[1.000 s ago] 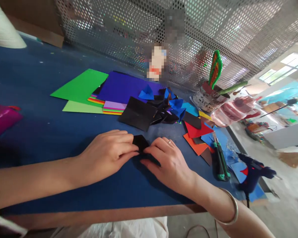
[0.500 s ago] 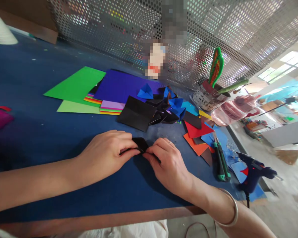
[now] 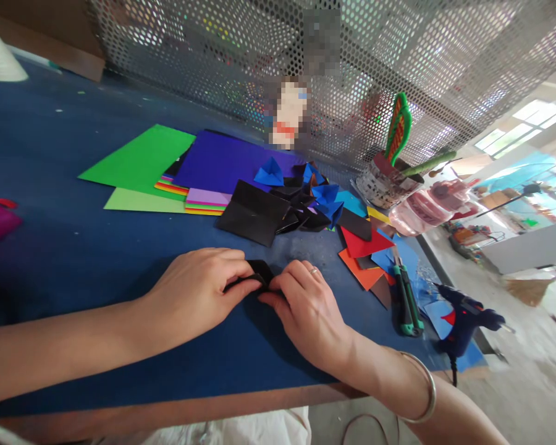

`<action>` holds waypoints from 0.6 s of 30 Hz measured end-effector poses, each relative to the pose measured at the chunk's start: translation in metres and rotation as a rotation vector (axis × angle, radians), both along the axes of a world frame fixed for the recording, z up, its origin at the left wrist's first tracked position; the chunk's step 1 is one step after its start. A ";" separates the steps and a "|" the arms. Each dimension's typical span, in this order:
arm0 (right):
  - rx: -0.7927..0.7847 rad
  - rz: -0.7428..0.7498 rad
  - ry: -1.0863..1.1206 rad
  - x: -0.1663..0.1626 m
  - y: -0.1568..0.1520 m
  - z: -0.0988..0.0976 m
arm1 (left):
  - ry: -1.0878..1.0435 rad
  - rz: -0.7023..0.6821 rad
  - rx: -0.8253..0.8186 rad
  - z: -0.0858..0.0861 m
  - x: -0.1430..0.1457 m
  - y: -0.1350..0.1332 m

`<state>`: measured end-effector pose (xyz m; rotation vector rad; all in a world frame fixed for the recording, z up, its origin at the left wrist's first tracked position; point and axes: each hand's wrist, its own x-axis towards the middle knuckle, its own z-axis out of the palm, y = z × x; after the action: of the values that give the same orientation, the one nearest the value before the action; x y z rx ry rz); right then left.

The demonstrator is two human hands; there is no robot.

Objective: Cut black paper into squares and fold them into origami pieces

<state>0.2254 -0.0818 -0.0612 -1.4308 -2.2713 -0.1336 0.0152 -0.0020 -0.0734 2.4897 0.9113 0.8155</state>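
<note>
A small folded piece of black paper (image 3: 261, 268) is pinched between my two hands above the blue tabletop. My left hand (image 3: 208, 281) grips its left side, thumb below and fingers on top. At its right edge my right hand (image 3: 308, 303) is closed, thumb and forefinger on the paper; a ring and a bangle show on this arm. My fingers hide much of the folds. Just beyond lies a flat black square of paper (image 3: 251, 213), beside a cluster of folded black paper pieces (image 3: 301, 194) and blue folded paper pieces (image 3: 327, 194).
Behind are green paper sheets (image 3: 141, 157) and a dark blue sheet (image 3: 222, 162). At right lie red paper scraps (image 3: 364, 241), a green-handled utility knife (image 3: 408, 300) and a glue gun (image 3: 466, 315). A tool pot (image 3: 384, 182) and pink bottle (image 3: 426, 207) stand by the perforated metal screen (image 3: 241, 55).
The black paper's near fold has lifted slightly between my fingers, and my right thumb has shifted a little left. The whole view has drifted slightly.
</note>
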 end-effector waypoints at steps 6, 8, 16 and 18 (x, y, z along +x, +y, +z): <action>0.044 0.007 -0.041 -0.005 -0.002 -0.001 | 0.052 0.007 -0.010 0.001 -0.001 -0.004; 0.061 0.014 -0.061 -0.007 -0.003 -0.001 | 0.065 0.010 0.080 0.001 -0.002 -0.006; -0.031 0.058 -0.010 -0.005 0.002 0.003 | 0.025 -0.067 0.762 -0.005 -0.018 -0.030; -0.058 0.058 0.014 -0.004 0.004 0.004 | -0.004 -0.126 0.783 -0.013 -0.022 -0.035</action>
<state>0.2212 -0.0781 -0.0569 -1.3884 -2.3203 -0.0394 -0.0063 -0.0371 -0.0863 3.1430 0.4638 1.3227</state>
